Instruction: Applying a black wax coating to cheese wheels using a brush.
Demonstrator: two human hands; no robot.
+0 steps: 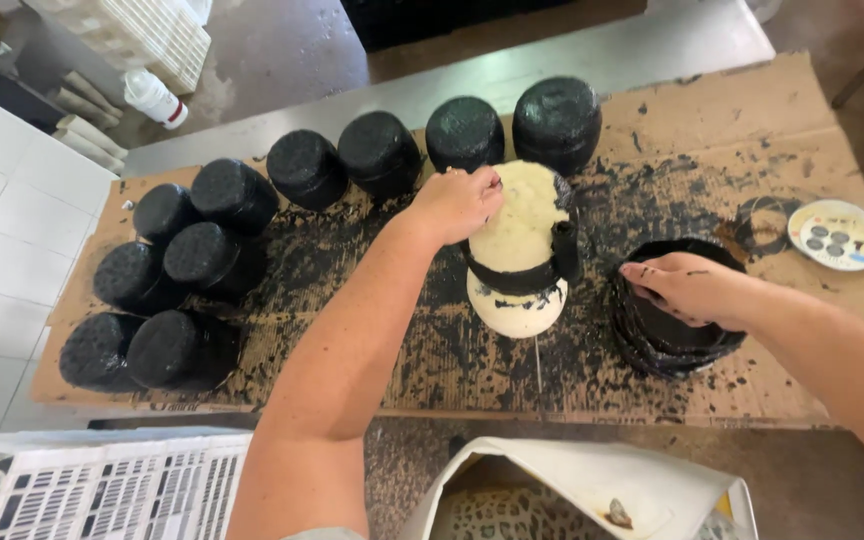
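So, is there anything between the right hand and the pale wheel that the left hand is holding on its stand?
Nothing visible stands between them. The right hand is at the black bowl, and only paint-spattered cardboard lies between it and the pale wheel. The left hand rests on the wheel's upper left side, away from that gap.

left hand (pixel 457 203) on pale cheese wheel (pixel 519 232) | right hand (pixel 689 287) in black tub (pixel 674 335)
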